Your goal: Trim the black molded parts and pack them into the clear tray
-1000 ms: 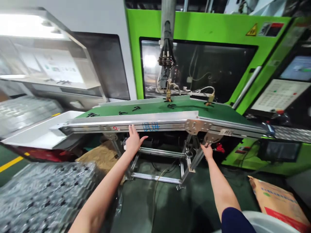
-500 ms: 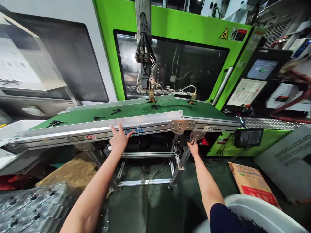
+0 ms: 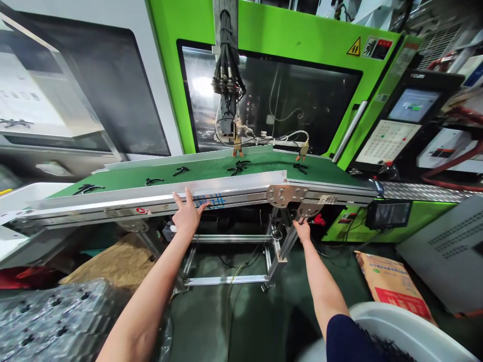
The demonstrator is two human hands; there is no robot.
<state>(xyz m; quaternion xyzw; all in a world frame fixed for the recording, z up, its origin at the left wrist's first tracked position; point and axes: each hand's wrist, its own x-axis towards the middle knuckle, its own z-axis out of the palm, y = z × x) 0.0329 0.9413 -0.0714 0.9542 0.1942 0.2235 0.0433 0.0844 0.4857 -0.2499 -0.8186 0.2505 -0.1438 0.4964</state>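
Observation:
My left hand [image 3: 186, 215] rests against the aluminium side rail [image 3: 245, 199] of a conveyor, its fingers spread and lying on the metal. Lower on the right, my right hand [image 3: 303, 231] grips the top of a conveyor leg [image 3: 288, 245], just under the hinge plate; its fingertips are partly hidden. Several black moulded parts lie on the green belt [image 3: 207, 173]: a small pile [image 3: 238, 167] near the middle, a single part [image 3: 301, 168] to its right and others further left. Above the pile hangs a brass-coloured clamp [image 3: 237, 146] of the machine's take-out arm, with a second clamp [image 3: 304, 151] to the right.
Behind the conveyor stands a green moulding machine [image 3: 294, 30] with a control panel [image 3: 396, 120]. A paper sack [image 3: 392, 284] lies on the floor at right, near a white tub [image 3: 411, 322] holding black pieces. Clear plastic trays [image 3: 56, 322] are stacked at lower left.
The two clamps have let go of black parts, which now lie on the belt beneath them. Both my hands keep their places on the conveyor; the view has shifted slightly.

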